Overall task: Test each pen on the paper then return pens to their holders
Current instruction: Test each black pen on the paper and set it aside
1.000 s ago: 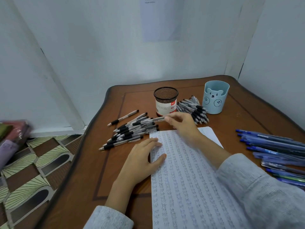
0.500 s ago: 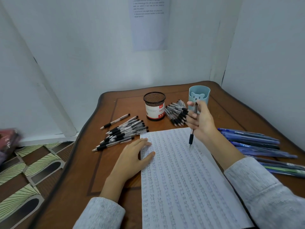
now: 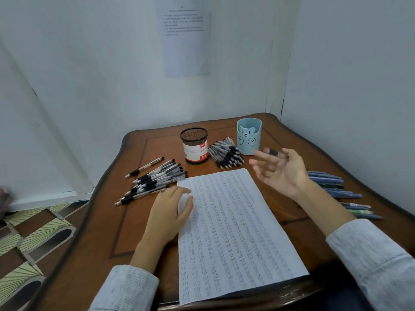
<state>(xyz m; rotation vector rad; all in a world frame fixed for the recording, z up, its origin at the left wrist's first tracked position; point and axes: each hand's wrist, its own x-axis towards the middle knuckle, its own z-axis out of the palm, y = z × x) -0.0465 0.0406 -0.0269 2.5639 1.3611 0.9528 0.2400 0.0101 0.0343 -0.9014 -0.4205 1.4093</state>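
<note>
Above the paper's far right corner, the right hand (image 3: 283, 173) hangs palm up with fingers splayed. A pen (image 3: 274, 151) lies blurred across its fingertips; whether they pinch it I cannot tell. The left hand (image 3: 170, 209) lies relaxed and flat on the left edge of the paper (image 3: 235, 232), pinning it. The step looks like bringing this pen down to test it. Best to settle it into a firm writing grip first, tip down, press with the left hand so the sheet cannot slide, and aim for a bare gap among the crowded rows. Just beyond stands the blue cup (image 3: 249, 140), with the mesh cup (image 3: 194, 144) to its left.
</note>
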